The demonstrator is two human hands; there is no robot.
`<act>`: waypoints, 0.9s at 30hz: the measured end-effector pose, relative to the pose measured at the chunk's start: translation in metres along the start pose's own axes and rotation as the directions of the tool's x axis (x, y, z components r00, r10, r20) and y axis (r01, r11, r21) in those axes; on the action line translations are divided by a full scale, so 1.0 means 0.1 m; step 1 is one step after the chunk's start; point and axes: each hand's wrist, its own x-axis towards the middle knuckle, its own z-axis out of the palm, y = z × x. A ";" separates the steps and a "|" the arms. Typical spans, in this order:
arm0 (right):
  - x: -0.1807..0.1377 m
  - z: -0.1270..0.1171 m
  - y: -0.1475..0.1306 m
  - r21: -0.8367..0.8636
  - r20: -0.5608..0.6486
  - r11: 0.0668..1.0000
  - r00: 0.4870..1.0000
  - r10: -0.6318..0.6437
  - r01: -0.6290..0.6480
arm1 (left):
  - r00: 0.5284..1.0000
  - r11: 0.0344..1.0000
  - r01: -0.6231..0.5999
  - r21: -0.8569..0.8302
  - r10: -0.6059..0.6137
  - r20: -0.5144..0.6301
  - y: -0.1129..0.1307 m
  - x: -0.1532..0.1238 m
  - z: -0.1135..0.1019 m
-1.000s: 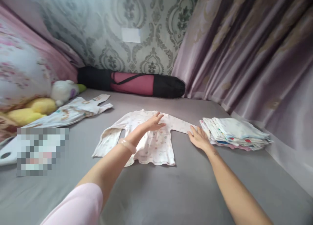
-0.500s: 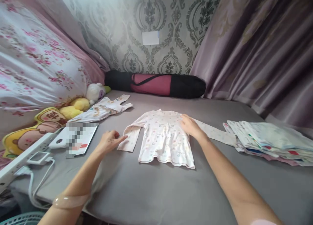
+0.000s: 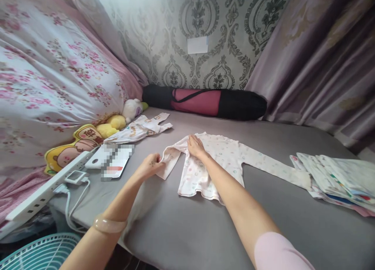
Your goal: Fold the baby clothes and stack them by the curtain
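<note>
A small white long-sleeved shirt [image 3: 216, 160] with a fine coloured print lies spread on the grey bed surface [image 3: 170, 231]. My left hand [image 3: 150, 165] pinches the edge of its left-side sleeve, which is bent downward. Near that sleeve's shoulder seam, my right hand [image 3: 195, 146] rests flat on the cloth, fingers stretched out. The other sleeve reaches out to the right, its cuff touching a stack of folded clothes [image 3: 336, 180].
Another printed garment [image 3: 140, 128] lies at the back left, by plush toys [image 3: 111, 125]. A phone [image 3: 121, 162], a white power strip [image 3: 49, 188] and a charger [image 3: 76, 177] are at left. A long black-and-red bag [image 3: 199, 102] lies along the wall. A teal basket [image 3: 41, 252] stands below the edge.
My right hand has moved left across the shirt, from the right shoulder to the left one. My left hand has closed on the sleeve's edge. The view has turned left.
</note>
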 end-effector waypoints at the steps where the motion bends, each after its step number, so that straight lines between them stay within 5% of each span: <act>1: -0.02 0.03 0.00 -0.004 -0.003 1.000 1.000 0.008 -0.008 | 0.999 0.999 -0.034 0.040 0.035 -0.034 0.00 0.03 -0.05; 4: -0.08 0.07 0.00 -0.007 -0.008 1.000 1.000 0.024 -0.024 | 0.964 0.967 -0.132 0.219 0.177 -0.199 -0.02 0.15 -0.23; 7: -0.10 0.09 -0.01 -0.014 -0.009 0.999 0.999 0.032 -0.032 | 0.842 0.893 -0.209 0.398 0.371 -0.391 -0.08 0.27 -0.38; 9: -0.10 0.10 -0.02 -0.032 -0.009 0.999 0.999 0.036 -0.036 | 0.787 0.831 -0.237 0.504 0.468 -0.402 -0.18 0.34 -0.40; 15: -0.09 0.12 -0.05 -0.139 0.030 0.990 0.999 0.016 -0.011 | 0.940 0.801 -0.090 0.592 0.264 -0.214 -0.61 0.46 -0.23; 27: -0.10 0.10 -0.07 -0.168 0.041 0.986 0.999 0.018 -0.011 | 0.969 0.875 -0.003 0.484 0.123 -0.216 -0.51 1.02 -0.25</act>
